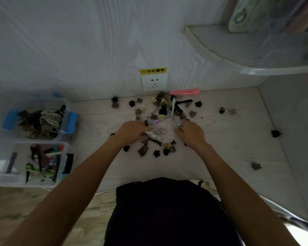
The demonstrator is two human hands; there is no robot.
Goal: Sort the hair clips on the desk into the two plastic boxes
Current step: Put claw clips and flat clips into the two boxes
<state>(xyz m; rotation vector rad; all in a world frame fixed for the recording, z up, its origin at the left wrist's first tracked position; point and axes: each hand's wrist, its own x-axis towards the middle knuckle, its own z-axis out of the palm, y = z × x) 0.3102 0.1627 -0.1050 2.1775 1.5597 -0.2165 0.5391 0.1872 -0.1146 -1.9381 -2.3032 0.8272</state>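
Reaching into the pile of hair clips (164,110) mid-desk, both hands are busy: the left hand (132,130) pinches a bunch of silvery clips (155,133), while the right hand (190,133) curls its fingers round another metal clip (177,123) (exact hold is blurred). Loose small clips lie scattered across the desk (229,139). Off to the left sit the two plastic boxes, the far box (39,121) and the near box (34,164), both already holding clips. A pink clip (184,91) lies by the wall socket (154,82).

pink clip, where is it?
Head view: the long pink clip lies at the desk's back edge against the wall, just right of the wall socket, behind the clip pile.
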